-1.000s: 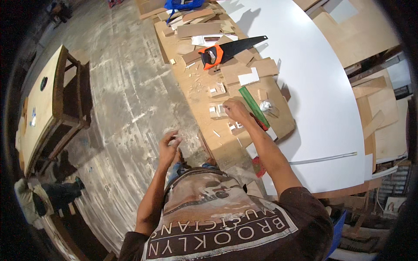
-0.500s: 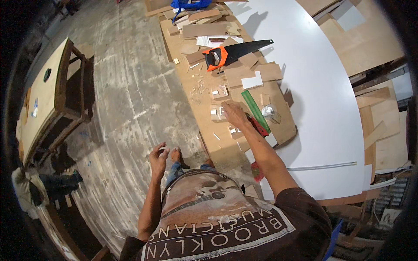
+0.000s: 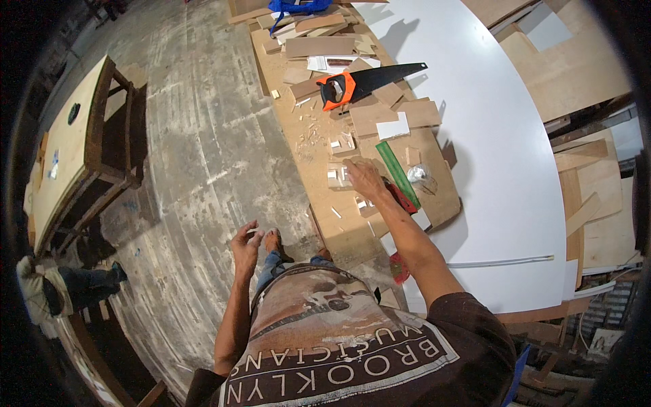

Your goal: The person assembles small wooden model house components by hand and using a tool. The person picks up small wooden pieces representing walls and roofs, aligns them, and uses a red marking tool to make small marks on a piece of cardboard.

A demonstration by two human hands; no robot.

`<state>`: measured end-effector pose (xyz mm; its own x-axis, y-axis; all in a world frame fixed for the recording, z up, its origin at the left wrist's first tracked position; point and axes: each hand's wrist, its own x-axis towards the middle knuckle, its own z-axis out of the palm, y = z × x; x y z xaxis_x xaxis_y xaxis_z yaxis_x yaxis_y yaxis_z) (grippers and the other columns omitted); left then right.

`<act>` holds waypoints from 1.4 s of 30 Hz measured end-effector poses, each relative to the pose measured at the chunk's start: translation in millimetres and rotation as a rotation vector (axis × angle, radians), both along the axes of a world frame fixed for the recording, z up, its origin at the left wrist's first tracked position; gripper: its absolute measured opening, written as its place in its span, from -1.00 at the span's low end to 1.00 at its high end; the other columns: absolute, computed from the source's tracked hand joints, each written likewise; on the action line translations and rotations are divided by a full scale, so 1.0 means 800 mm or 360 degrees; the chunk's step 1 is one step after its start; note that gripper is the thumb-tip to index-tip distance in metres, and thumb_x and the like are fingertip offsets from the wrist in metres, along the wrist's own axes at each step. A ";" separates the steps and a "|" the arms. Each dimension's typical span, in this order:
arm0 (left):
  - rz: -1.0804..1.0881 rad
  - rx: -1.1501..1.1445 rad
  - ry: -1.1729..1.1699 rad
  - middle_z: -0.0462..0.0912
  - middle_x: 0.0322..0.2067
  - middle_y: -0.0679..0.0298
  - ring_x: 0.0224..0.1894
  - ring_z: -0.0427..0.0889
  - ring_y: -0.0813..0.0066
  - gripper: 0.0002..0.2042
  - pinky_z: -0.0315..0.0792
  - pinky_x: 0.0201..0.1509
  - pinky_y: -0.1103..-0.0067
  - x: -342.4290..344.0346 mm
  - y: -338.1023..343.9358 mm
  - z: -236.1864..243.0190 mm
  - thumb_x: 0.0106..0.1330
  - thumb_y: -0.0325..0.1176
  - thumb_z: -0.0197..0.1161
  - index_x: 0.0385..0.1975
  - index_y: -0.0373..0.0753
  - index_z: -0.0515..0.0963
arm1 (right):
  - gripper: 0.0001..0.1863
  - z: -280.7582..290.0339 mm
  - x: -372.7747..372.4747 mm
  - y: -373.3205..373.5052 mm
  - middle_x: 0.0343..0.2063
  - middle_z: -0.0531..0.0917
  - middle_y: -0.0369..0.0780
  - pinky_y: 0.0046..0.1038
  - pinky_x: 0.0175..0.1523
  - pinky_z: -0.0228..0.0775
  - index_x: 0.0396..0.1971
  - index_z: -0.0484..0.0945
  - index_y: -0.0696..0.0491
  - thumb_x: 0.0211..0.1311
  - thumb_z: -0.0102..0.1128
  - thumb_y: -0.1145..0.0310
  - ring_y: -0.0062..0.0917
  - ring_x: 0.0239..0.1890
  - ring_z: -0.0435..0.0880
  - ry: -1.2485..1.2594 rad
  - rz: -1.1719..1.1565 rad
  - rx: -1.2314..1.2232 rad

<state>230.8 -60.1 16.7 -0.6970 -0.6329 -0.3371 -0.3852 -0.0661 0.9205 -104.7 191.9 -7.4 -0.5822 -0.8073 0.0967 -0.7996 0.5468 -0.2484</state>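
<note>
table [image 3: 74, 129]: at the far left; it has pale top and dark frame.
left hand [image 3: 246, 245]: lifted above the grey floor [image 3: 203, 169], well apart from the work surface; fingers are half bent with the thumb near them; whether it pinches something small, one cannot tell.
wood block [image 3: 336, 178]: lies on the brown work surface [image 3: 325, 227], bearing white pieces, at the fingertips of the right hand [image 3: 365, 178].
saw [image 3: 369, 81]: orange and black, lying on wood offcuts [image 3: 319, 47], farther from the person than the block.
right hand: stretched over the block, fingers bent downward; the fingertips are partly hidden, so its grip cannot be told.
green strip [image 3: 398, 168]: lies slanted, just right of this hand.
clear bag [image 3: 422, 178]: crumpled, just beside the strip.
white sheet [image 3: 502, 163]: large, with a thin metal strip [image 3: 502, 260] lying on it.
</note>
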 end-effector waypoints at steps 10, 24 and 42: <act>0.0011 0.0025 0.0049 0.63 0.05 0.17 -0.05 0.66 0.35 -0.58 0.56 -0.17 0.47 0.002 -0.001 -0.004 0.27 -0.36 0.36 0.13 -0.32 0.55 | -0.61 0.005 0.000 0.000 -0.42 0.66 -0.06 -0.09 -0.05 0.44 0.01 0.45 0.09 0.14 0.19 0.51 -0.13 -0.24 0.67 0.0013 0.0079 -0.0115; -0.0024 0.0001 0.0069 0.61 0.07 0.17 -0.04 0.66 0.33 -0.57 0.56 -0.17 0.47 0.001 -0.003 -0.009 0.26 -0.37 0.38 0.13 -0.30 0.55 | -0.57 0.006 0.002 0.000 -0.41 0.67 -0.12 -0.13 -0.01 0.40 0.07 0.42 0.09 0.17 0.23 0.49 -0.20 -0.24 0.66 0.0032 0.0125 0.0047; -0.0024 0.0056 0.0062 0.62 0.06 0.19 -0.06 0.67 0.35 -0.58 0.56 -0.20 0.48 -0.006 0.004 0.004 0.26 -0.35 0.38 0.12 -0.29 0.57 | -0.54 0.002 -0.002 0.004 -0.39 0.70 -0.11 -0.13 0.00 0.43 0.15 0.47 0.03 0.21 0.20 0.43 -0.18 -0.26 0.69 0.0002 -0.0023 0.0073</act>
<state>226.1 -56.8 20.2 -0.7194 -0.6106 -0.3312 -0.3502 -0.0929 0.9320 -106.1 195.0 -6.0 -0.5935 -0.8026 0.0603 -0.7919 0.5690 -0.2218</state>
